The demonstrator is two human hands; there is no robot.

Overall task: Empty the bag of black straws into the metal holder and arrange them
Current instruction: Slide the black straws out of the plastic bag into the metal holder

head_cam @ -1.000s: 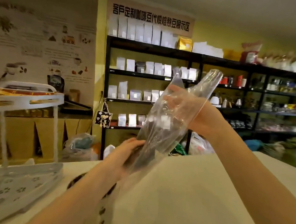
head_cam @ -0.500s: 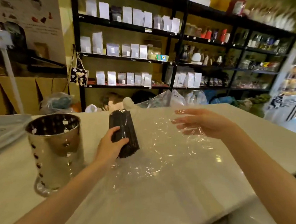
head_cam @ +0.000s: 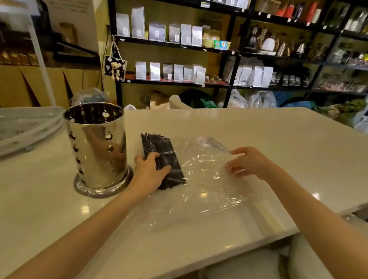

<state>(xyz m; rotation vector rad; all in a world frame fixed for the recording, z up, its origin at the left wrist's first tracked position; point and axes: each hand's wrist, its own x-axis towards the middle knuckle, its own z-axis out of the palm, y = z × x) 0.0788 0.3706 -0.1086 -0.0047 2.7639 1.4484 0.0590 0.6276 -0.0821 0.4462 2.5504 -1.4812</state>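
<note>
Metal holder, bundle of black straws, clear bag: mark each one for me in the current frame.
Metal holder (head_cam: 97, 146): head view, on its shiny side wall.
Bundle of black straws (head_cam: 155, 143): head view, on the upper part above the left hand.
Clear bag (head_cam: 204, 175): head view, on the crinkled middle of the plastic.

A pale counter (head_cam: 257, 133) fills the foreground, with a white perforated rack (head_cam: 10, 131) at its left edge. Behind it, black shelving (head_cam: 236, 52) holds rows of white and silver pouches (head_cam: 176, 72), kettles (head_cam: 268, 43) and bottles. A small black cow-print bag (head_cam: 115, 67) hangs from the shelving's left post.
</note>
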